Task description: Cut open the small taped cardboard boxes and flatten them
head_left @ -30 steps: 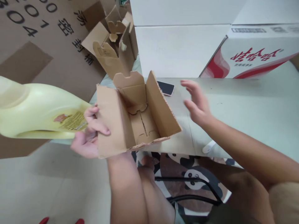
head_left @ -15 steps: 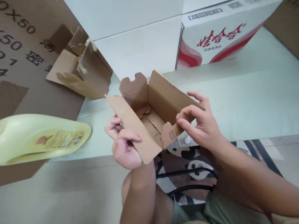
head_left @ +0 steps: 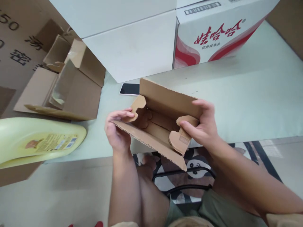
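Observation:
A small brown cardboard box (head_left: 163,126) is held up in front of me, its top flaps raised and its inside bare. My left hand (head_left: 119,127) grips the left end, with fingertips over the notched end flap and the near long flap across the palm. At the right end, my right hand (head_left: 204,123) has its thumb on the other notched flap, which leans inward, and its fingers at the far long flap. Behind the box's far left corner lies a phone (head_left: 129,89) with a dark screen, partly covered by the box.
White cartons (head_left: 132,47) stand at the back of the pale green table (head_left: 248,104). Another opened cardboard box (head_left: 80,85) sits at the left. A yellow bottle (head_left: 47,142) lies near the left edge. Below is a panda-patterned chair (head_left: 184,183).
My left hand has moved from the near long flap to the left end flap. Both notched end flaps now lean inward. The view has shifted and the phone has come into sight.

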`<state>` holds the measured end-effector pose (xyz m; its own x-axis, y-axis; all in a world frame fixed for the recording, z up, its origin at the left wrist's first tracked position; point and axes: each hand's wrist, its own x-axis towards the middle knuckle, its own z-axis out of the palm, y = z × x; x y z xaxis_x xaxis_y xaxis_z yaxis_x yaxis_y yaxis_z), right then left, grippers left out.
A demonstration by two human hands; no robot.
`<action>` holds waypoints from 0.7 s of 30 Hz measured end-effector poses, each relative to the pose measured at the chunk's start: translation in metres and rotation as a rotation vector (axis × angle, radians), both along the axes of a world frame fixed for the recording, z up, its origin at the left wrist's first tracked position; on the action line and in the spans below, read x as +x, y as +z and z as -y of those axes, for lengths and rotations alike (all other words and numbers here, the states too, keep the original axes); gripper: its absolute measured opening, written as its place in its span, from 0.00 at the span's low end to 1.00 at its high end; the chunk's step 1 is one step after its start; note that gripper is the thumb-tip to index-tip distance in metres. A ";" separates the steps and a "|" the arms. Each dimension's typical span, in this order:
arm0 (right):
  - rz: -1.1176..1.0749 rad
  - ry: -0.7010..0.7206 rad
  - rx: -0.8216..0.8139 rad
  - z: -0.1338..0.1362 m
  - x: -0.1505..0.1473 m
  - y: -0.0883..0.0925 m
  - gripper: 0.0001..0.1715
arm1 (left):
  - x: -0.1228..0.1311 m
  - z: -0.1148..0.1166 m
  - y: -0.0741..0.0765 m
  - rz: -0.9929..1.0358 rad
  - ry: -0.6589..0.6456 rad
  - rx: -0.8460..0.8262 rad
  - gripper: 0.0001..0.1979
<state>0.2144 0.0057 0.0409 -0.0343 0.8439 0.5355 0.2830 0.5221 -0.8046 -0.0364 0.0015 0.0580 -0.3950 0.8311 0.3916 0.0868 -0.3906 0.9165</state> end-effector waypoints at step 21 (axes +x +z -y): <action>-0.151 -0.010 -0.263 -0.009 0.006 -0.020 0.23 | -0.030 -0.003 -0.020 -0.481 0.149 -0.024 0.12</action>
